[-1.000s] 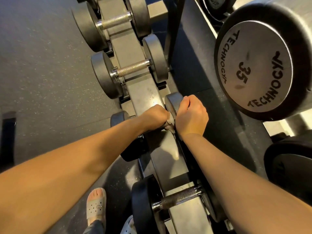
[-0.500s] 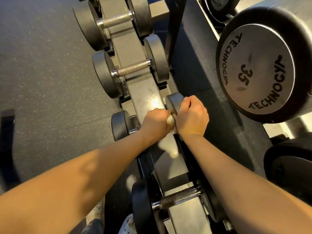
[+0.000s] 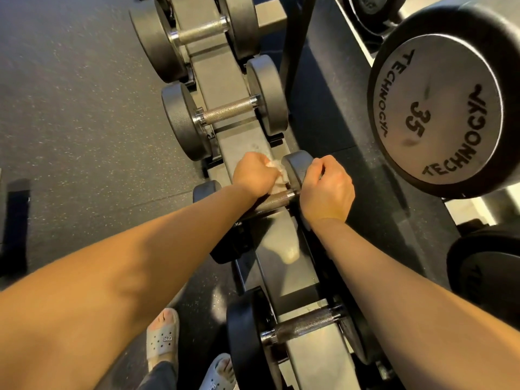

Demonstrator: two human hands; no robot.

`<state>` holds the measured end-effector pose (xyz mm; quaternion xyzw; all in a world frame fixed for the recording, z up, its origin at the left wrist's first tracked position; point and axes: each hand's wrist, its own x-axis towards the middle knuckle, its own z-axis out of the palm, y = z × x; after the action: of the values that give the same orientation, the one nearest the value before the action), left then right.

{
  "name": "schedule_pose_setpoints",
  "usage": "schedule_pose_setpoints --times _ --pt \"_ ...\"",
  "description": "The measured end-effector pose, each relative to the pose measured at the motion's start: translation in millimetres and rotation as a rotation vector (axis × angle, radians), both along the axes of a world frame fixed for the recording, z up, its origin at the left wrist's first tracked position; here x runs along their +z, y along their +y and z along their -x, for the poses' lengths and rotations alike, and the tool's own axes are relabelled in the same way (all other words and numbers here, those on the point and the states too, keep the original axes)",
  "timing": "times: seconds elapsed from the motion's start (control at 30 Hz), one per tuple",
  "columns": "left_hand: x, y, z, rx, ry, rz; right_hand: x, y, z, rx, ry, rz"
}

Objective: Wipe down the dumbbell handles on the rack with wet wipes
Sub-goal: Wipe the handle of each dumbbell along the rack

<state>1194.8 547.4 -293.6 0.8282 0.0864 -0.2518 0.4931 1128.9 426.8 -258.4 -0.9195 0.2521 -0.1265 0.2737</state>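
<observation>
Grips a crumpled, whitish wet wipe (image 3: 277,175) in the curled fingers of the left hand (image 3: 254,174), pressed to the right end of a dark, knurled dumbbell handle (image 3: 274,201). Clamps the right hand (image 3: 327,190), fingers curled, over the black dumbbell head (image 3: 295,167) beside it. Lies crosswise on the grey rack (image 3: 284,249), between neighbouring dumbbells (image 3: 228,111).

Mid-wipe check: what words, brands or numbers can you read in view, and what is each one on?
"TECHNOGY" plus a slanted final stroke: printed twice round the big dumbbell's end plate.
"35": in the centre of that plate.
Logo on the sandal: too small to read.
Marks on the dark dumbbell at lower right: too dim to read.
</observation>
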Motion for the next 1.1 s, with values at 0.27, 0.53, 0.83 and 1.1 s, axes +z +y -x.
schedule_pose_setpoints --times 0.27,0.53,0.83,1.1 --pt "2 6 48 -0.26 -0.339 -0.053 0 1 0 -0.013 0.003 0.005" --pt "-10 11 43 -0.383 -0.556 -0.196 -4 0 1 -0.002 -0.027 -0.001" --pt "-16 9 54 -0.577 -0.834 -0.326 -4 0 1 -0.002 -0.041 0.013" --pt "27 22 15 -0.647 -0.134 -0.352 -8 -1 1 0.019 -0.059 0.037"
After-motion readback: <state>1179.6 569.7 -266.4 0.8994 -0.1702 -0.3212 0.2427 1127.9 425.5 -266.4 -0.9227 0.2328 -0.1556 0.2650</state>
